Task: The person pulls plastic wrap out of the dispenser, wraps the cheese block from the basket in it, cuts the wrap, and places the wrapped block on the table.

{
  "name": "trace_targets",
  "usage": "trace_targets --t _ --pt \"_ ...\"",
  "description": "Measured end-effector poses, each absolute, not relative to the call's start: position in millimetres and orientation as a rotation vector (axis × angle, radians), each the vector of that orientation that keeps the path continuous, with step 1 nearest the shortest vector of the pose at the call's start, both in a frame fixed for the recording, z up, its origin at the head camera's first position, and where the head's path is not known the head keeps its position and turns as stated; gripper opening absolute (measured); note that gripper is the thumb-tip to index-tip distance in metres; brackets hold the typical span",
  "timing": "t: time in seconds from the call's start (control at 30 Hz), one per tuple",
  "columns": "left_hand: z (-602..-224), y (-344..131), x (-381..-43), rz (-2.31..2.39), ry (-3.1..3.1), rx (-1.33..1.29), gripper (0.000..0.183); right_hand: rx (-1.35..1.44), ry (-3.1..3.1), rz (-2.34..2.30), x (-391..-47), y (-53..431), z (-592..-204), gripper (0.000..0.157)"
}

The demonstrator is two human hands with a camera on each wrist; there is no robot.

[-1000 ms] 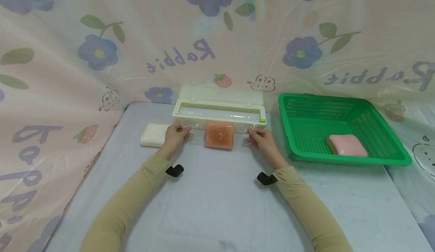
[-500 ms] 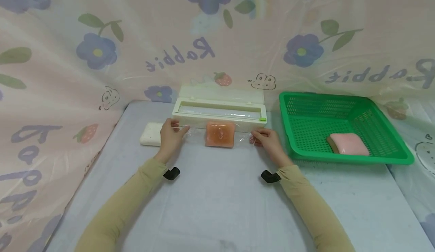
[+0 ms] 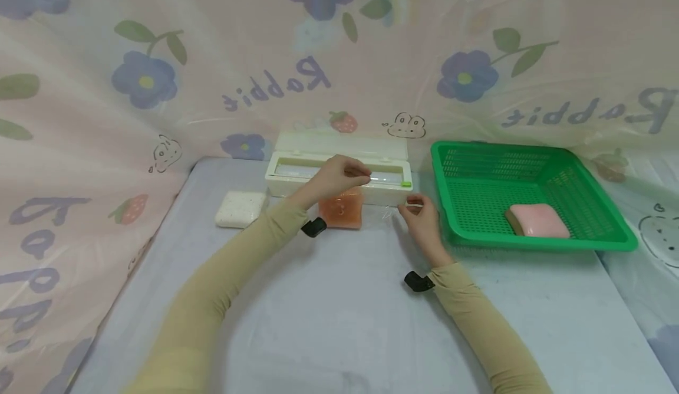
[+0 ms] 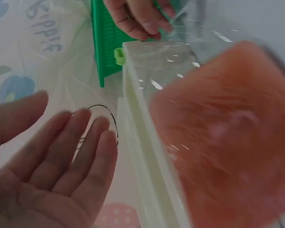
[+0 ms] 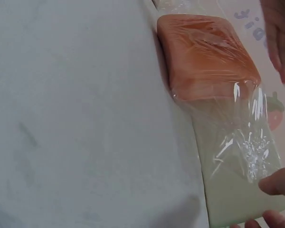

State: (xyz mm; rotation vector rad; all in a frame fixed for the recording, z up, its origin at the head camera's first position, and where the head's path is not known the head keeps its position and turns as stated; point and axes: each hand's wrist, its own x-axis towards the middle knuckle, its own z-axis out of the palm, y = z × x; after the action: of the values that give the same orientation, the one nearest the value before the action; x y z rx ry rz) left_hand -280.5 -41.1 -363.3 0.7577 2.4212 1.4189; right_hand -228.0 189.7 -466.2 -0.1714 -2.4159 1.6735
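Note:
An orange-brown, toast-shaped block [image 3: 340, 212] lies at the front of a cream cling film dispenser [image 3: 339, 186]. Clear film [image 5: 242, 142] covers the block, crinkled and loose on the side toward my right hand. Over the dispenser's trough hovers my left hand [image 3: 339, 176], palm bare and fingers spread in the left wrist view, holding nothing. My right hand [image 3: 423, 220] is at the dispenser's right end, beside the film's loose end. In the right wrist view its thumb [image 5: 278, 183] stands apart from the fingers, right by the crinkled film.
The dispenser's lid [image 3: 339, 144] stands raised behind it, and a green slider [image 3: 406, 184] sits at its right end. A white speckled block [image 3: 241, 209] lies to the left. At the right, a green basket [image 3: 530, 243] holds a pink-topped block [image 3: 540, 220].
My left hand let go of the film's left side and moved right and up, over the block and dispenser. My right hand released the film's right side and shifted slightly right.

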Motion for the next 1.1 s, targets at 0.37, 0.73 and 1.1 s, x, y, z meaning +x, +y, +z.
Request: trace_targets --t 0.37,0.73,1.1 --pt "-372.9 22.8 -322.0 1.203 2.374 0.835 0.025 -0.066 -2.242 1.707 -237.3 180.7 -476.9 0.065" --pt "-387.4 43.8 -332.2 1.342 2.293 0.839 0.019 -0.02 -2.154 1.855 -230.4 170.9 -443.5 0.067" --pt "-393.9 57.2 -331.0 1.397 2.363 0.727 0.019 0.01 -2.137 1.836 -237.0 170.6 -440.1 0.062"
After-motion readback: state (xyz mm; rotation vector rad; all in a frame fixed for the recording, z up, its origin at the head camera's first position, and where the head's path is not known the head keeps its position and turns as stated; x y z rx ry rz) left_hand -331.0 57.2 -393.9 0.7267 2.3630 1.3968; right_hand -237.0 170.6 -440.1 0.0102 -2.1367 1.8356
